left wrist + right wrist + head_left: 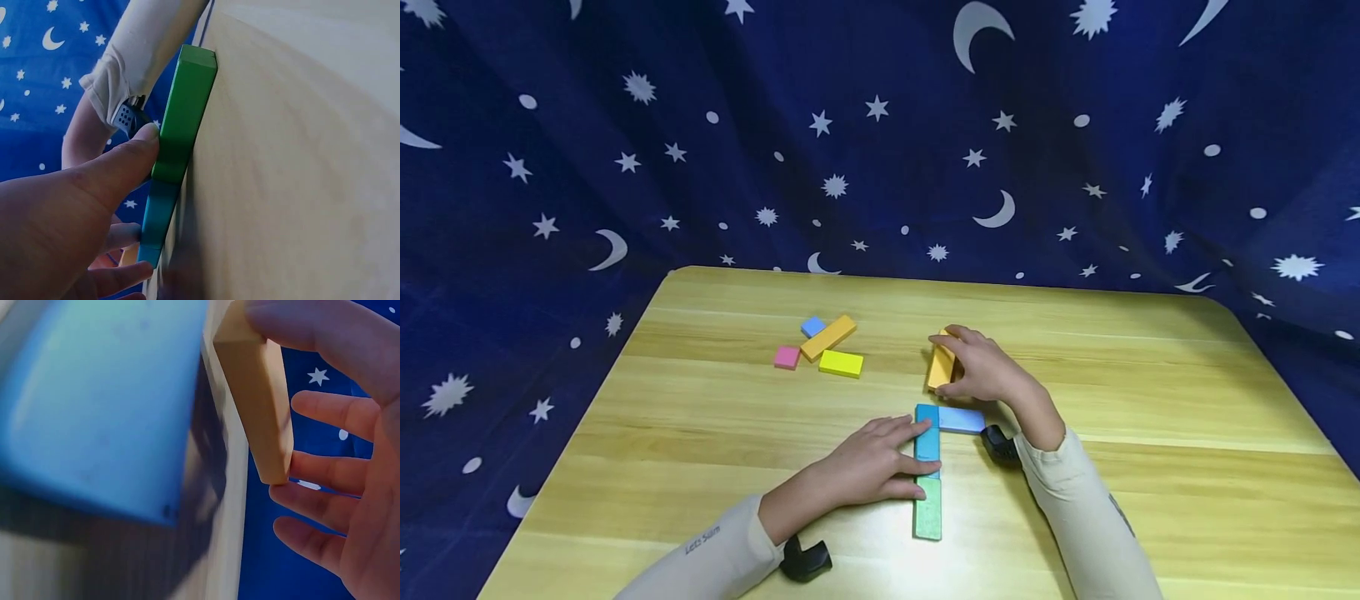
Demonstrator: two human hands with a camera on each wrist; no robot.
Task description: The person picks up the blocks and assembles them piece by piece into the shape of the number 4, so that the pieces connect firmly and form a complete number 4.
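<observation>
My right hand holds an orange block by its ends, thumb at the near end and fingers at the far end and side. Just nearer to me, a light blue block extends rightward from the top of a line of blocks. That line has teal-blue at the far part and a green block at the near end. My left hand rests its extended fingers on the line; in the left wrist view its thumb touches the green block's side.
On the wooden table, toward the back left, lie another orange block, a yellow block, a small pink block and a small blue block. A dark blue curtain with moons and stars hangs behind.
</observation>
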